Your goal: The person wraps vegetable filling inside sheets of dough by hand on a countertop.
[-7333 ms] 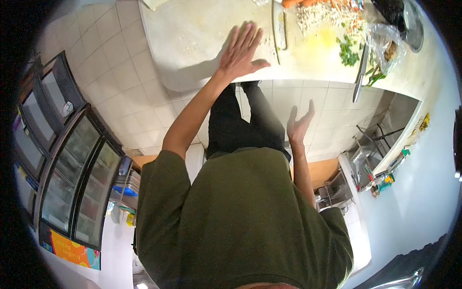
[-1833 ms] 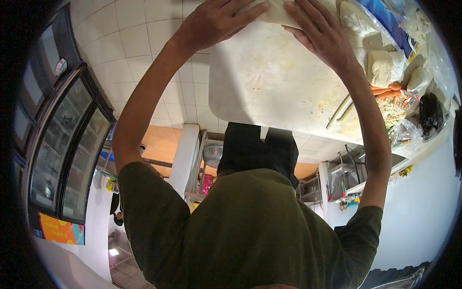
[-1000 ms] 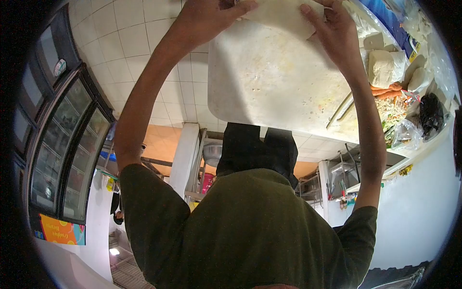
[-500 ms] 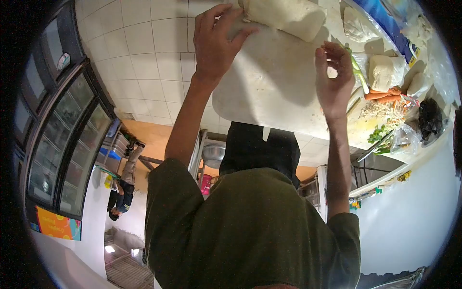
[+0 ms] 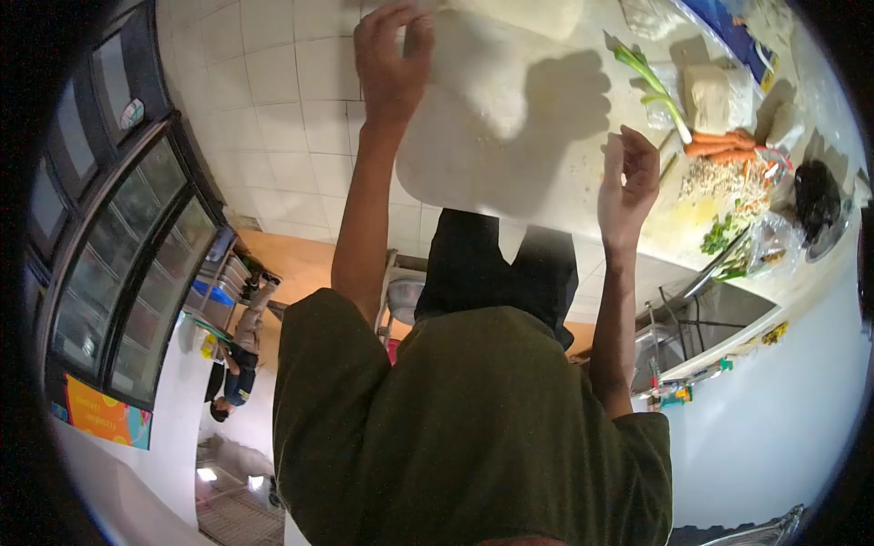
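Note:
My left hand [image 5: 393, 73] is raised over the left edge of the pale worktop [image 5: 492, 164], fingers loosely bent and apart, holding nothing. Above the worktop's near edge, on the right, hovers my right hand [image 5: 630, 187]; its fingers are curled with a gap to the thumb, and nothing is in it. A pale, flat sheet [image 5: 537, 14] lies at the top of the view, partly cut off and touched by neither hand. Closest to my right hand is a green onion [image 5: 655, 84], beside carrots [image 5: 719, 144] and a whitish block [image 5: 717, 98].
Chopped vegetables [image 5: 724, 182], green herbs [image 5: 717, 235], a knife [image 5: 715, 275], a clear bag [image 5: 774, 244] and a black bag [image 5: 817, 198] lie at the right. A glass-door cabinet [image 5: 114, 273] stands left. Another person [image 5: 241, 369] is in the background.
Both hands have let go of the pale sheet and moved away from it. My right hand has come down towards the near edge. The green onion now shows fully.

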### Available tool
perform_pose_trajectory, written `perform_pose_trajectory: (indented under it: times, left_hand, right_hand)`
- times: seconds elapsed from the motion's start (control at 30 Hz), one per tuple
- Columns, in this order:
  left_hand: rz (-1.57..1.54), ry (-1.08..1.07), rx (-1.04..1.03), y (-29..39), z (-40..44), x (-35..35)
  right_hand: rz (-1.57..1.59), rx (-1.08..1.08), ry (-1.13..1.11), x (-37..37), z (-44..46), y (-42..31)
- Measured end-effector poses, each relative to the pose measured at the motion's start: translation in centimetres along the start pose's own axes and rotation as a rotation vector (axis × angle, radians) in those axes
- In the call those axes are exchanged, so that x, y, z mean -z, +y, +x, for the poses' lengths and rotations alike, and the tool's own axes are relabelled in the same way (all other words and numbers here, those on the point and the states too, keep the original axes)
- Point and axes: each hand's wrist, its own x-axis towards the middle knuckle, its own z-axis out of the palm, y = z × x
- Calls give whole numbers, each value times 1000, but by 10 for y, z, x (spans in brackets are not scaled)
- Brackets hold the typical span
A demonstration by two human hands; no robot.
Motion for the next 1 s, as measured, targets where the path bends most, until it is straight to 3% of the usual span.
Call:
perform_pose_trajectory:
  times: [0.1,0.2,0.23,0.33,0.37,0.47,0.6,0.67,0.73,0.77,0.83,0.9,1.0]
  left_hand:
    - [-293,34,222,11,-19,7]
    - [-360,-79,230,63,-65,11]
    - [-352,-142,221,84,-82,13]
    - [-364,-411,-136,159,-156,-7]
    - [-353,-487,-274,181,-176,-12]
    - [-402,-570,-156,217,-226,-30]
    - [-416,-546,-153,245,-208,-17]
    - [-286,-503,-45,218,-189,-24]
    - [-142,-180,8,172,-154,-40]
    - [-72,-164,-6,158,-120,-36]
    - [66,-73,34,147,-65,-42]
    - [204,69,150,135,-30,-56]
    - [193,132,145,109,9,-91]
  right_hand:
    - [44,-75,76,36,-20,30]
    - [164,-140,79,67,-47,51]
    - [228,-210,39,73,-56,54]
    - [583,-398,-383,92,-81,57]
    - [662,-437,-416,98,-90,54]
    - [868,-640,-340,118,-110,28]
    - [984,-573,-400,153,-95,100]
    - [595,-353,-205,170,-71,123]
    - [393,-169,-7,190,-37,150]
    - [185,-130,45,204,-22,154]
    - [-364,-2,240,218,-17,118]
    - [-388,-2,282,229,-15,113]
    - [-315,-10,295,223,-30,109]
